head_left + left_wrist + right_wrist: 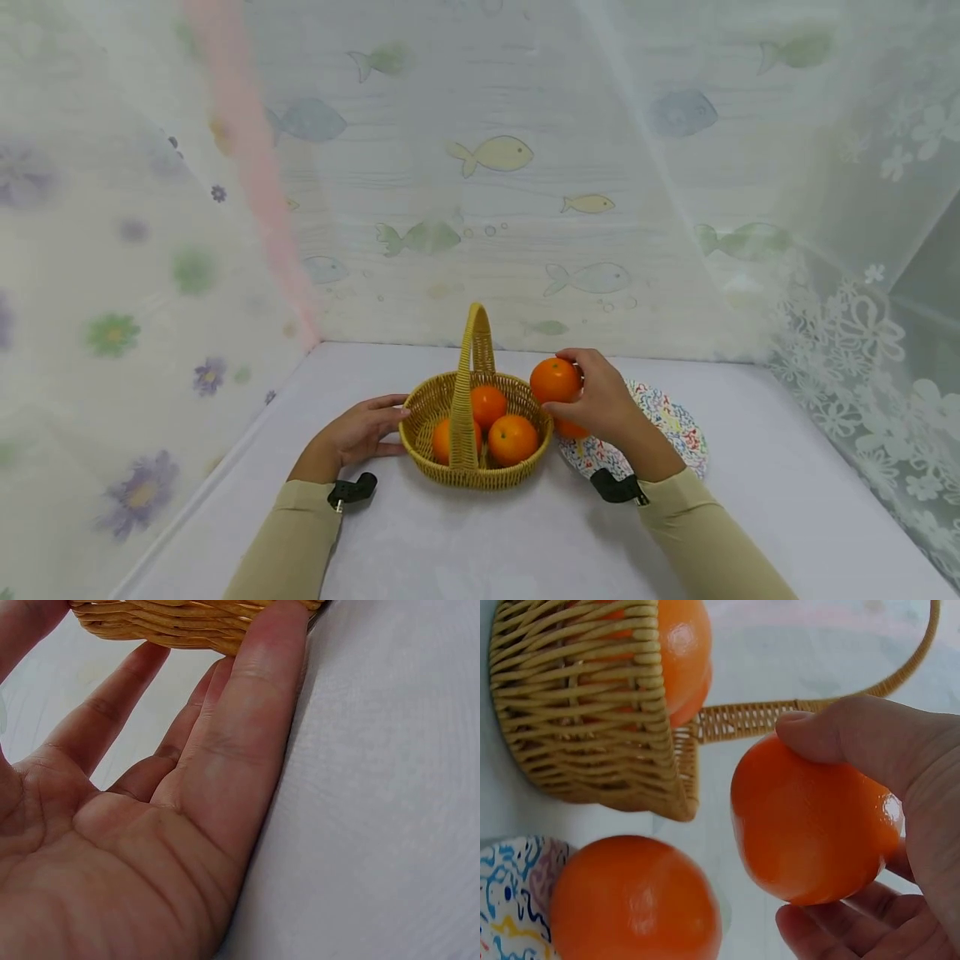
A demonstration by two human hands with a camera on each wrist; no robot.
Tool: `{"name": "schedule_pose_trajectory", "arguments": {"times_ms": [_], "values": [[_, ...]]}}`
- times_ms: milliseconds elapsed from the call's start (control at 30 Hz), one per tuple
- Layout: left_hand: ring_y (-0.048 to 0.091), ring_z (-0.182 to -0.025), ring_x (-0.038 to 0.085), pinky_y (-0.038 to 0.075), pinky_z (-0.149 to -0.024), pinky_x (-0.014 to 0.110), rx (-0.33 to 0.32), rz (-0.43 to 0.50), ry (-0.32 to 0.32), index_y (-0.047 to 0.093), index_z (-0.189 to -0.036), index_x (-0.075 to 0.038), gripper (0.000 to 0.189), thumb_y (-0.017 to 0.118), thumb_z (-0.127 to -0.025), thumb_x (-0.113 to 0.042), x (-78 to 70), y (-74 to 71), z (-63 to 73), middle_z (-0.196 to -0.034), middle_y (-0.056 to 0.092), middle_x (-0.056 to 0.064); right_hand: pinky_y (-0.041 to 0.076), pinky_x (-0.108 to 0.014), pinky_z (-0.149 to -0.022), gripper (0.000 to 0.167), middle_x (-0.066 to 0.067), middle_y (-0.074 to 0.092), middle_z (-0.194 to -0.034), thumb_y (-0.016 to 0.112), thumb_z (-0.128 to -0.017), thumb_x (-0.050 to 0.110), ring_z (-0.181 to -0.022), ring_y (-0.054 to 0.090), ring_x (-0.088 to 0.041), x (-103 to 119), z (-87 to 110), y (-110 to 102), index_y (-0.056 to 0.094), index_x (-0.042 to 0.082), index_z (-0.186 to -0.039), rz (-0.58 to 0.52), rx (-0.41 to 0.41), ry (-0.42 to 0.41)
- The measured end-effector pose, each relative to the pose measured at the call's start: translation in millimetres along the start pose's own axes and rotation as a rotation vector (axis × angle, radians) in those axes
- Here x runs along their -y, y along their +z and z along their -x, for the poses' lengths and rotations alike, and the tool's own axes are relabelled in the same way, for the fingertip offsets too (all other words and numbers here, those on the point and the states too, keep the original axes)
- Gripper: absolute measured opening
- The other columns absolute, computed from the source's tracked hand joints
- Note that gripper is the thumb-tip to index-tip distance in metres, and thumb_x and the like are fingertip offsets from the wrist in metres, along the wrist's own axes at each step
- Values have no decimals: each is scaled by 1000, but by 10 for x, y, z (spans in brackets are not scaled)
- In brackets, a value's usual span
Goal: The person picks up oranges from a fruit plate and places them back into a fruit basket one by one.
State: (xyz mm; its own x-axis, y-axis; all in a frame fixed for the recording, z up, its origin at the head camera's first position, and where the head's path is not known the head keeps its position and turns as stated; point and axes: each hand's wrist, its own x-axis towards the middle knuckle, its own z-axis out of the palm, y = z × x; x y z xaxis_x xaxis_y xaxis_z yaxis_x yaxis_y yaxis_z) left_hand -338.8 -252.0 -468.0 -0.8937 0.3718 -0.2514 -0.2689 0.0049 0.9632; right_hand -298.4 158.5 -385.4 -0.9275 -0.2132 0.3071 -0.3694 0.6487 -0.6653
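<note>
A yellow wicker basket with a tall arched handle stands on the table, holding several oranges, one of them the front orange. My left hand rests at its left side; in the left wrist view the fairly straight fingers touch the woven wall. Just off the right rim, my right hand grips an orange between thumb and fingers. From the right wrist view, this held orange hangs beside the basket, above the plate's side. Another orange sits on the patterned plate, partly hidden by the right hand.
A white cloth covers the table. Sheer curtains with fish and flower prints hang behind and along both sides. The basket's handle rises high over the middle of the basket.
</note>
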Motion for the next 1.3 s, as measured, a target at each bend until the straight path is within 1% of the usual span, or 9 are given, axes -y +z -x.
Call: {"name": "schedule_pose_trajectory", "arguments": {"times_ms": [167, 333, 467, 567, 700, 900, 1100, 1200, 1300], "values": [[66, -119, 20, 61, -93, 49, 1, -16, 1, 40, -158, -9, 67, 69, -100, -27, -5, -13, 9, -144, 60, 9, 59, -49, -96, 77, -7, 56, -139, 92, -79, 29, -117, 60, -29, 43, -32, 83, 51, 13, -143, 1, 9, 4], [66, -119, 20, 60, -93, 48, -9, -19, -12, 38, -158, -9, 68, 69, -101, -27, 6, -50, 49, -145, 59, 10, 59, -47, -96, 77, -5, 59, -140, 91, -80, 30, -118, 61, -28, 109, -40, 205, 51, 15, -144, -39, 36, 29], [65, -120, 20, 60, -94, 48, 3, -21, -20, 36, -159, -8, 68, 68, -102, -28, 38, -37, 69, -144, 60, 9, 60, -46, -94, 77, -3, 61, -138, 92, -79, 29, -116, 63, -28, 94, -4, 292, 52, 17, -143, -76, 38, 41], [66, -119, 20, 60, -94, 48, 7, -21, -23, 38, -158, -9, 66, 67, -102, -28, 62, -29, 60, -142, 61, 8, 61, -46, -93, 76, -3, 62, -137, 92, -78, 29, -114, 64, -27, 63, 22, 349, 53, 18, -142, -84, 39, 34], [66, -120, 21, 60, -93, 49, 4, -20, -21, 40, -158, -10, 65, 67, -102, -26, 76, -31, 45, -144, 60, 9, 62, -45, -92, 72, -1, 62, -135, 92, -79, 27, -113, 65, -26, 55, 24, 406, 54, 19, -140, -74, 50, 33], [64, -122, 21, 60, -94, 49, 2, -20, -10, 38, -158, -10, 67, 68, -101, -26, 64, -55, 16, -147, 57, 9, 62, -43, -90, 70, 1, 63, -132, 92, -79, 26, -111, 64, -24, 78, -18, 436, 55, 19, -138, -60, 53, 17], [65, -121, 19, 60, -95, 49, 29, -18, -2, 35, -160, -8, 69, 67, -102, -28, 41, -64, 14, -144, 60, 7, 61, -43, -92, 71, 0, 63, -132, 92, -79, 29, -112, 63, -20, 83, -19, 447, 56, 17, -139, -14, 64, 12], [65, -120, 19, 59, -96, 49, 24, -8, -12, 36, -160, -9, 69, 67, -102, -28, 33, -55, 6, -143, 60, 6, 60, -43, -94, 71, 0, 63, -133, 93, -78, 29, -113, 63, -21, 82, -11, 441, 57, 17, -138, 9, 69, -3], [65, -120, 19, 60, -95, 50, 15, -10, -6, 37, -159, -9, 68, 67, -102, -28, 17, -41, -8, -143, 60, 7, 59, -44, -97, 71, -1, 63, -133, 93, -78, 29, -115, 62, -22, 74, -15, 431, 58, 16, -138, 39, 72, -24]]}}
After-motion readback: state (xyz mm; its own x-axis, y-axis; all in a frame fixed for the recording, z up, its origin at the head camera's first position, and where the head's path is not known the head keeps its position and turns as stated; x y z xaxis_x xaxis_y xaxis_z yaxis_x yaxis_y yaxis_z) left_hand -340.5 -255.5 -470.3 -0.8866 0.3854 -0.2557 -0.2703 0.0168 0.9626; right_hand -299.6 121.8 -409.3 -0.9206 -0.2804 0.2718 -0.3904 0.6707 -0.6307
